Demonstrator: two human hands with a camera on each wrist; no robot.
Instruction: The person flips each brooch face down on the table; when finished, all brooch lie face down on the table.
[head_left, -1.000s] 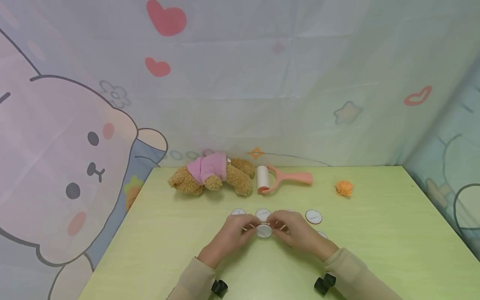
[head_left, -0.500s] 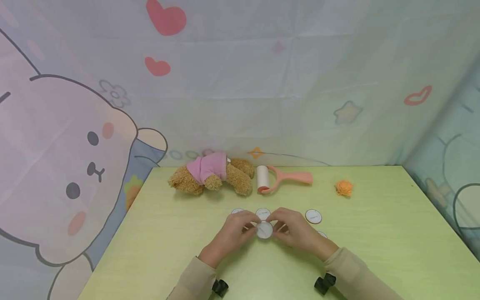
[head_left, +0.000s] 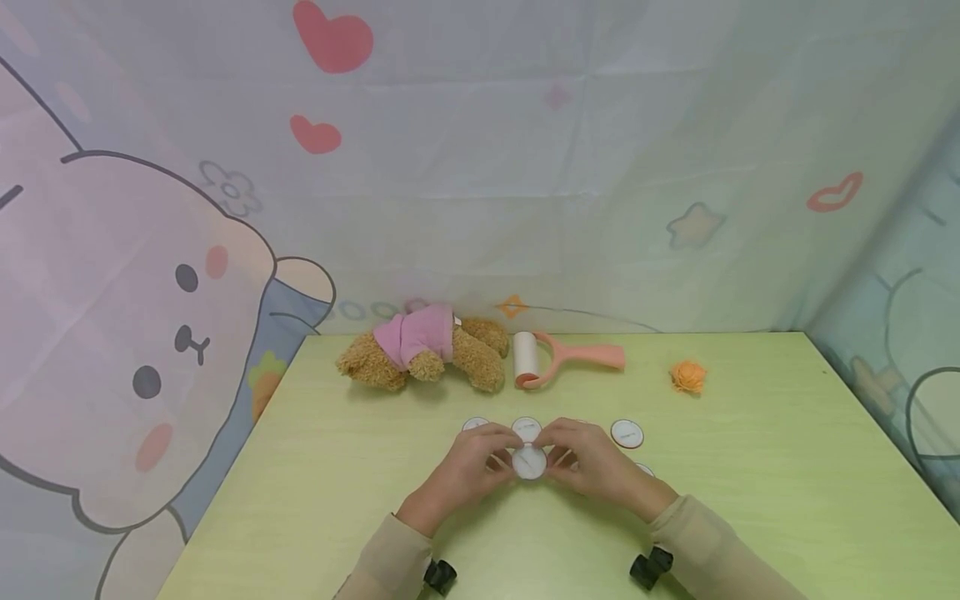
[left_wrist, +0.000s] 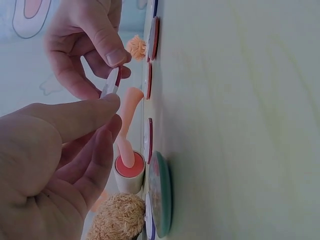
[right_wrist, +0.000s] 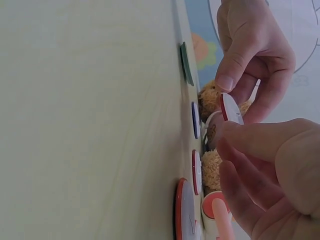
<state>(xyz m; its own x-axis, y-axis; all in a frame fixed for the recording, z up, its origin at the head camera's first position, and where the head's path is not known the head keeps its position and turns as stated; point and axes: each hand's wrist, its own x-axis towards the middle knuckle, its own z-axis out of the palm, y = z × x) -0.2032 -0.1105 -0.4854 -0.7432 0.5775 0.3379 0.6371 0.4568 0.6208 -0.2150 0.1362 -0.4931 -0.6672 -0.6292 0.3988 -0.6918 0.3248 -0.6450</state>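
Note:
Between my two hands is a thin round white disc with a red edge and a faint mark on its face. My left hand pinches its left side with thumb and fingers, and my right hand pinches the right side. In the left wrist view the held disc stands tilted above the table, apart from it. Just beyond the hands lie similar white discs, one straight behind and another to the right. A green-edged disc lies near the left hand; my head view hides it.
Along the table's back edge lie a brown teddy bear in a pink top, a pink-handled lint roller and an orange ball of yarn. A printed cloth hangs behind. More discs are partly covered by the hands.
The held disc has tilted, so its face shows rounder in the head view than a second ago. Both hands stay almost in place and keep their pinch.

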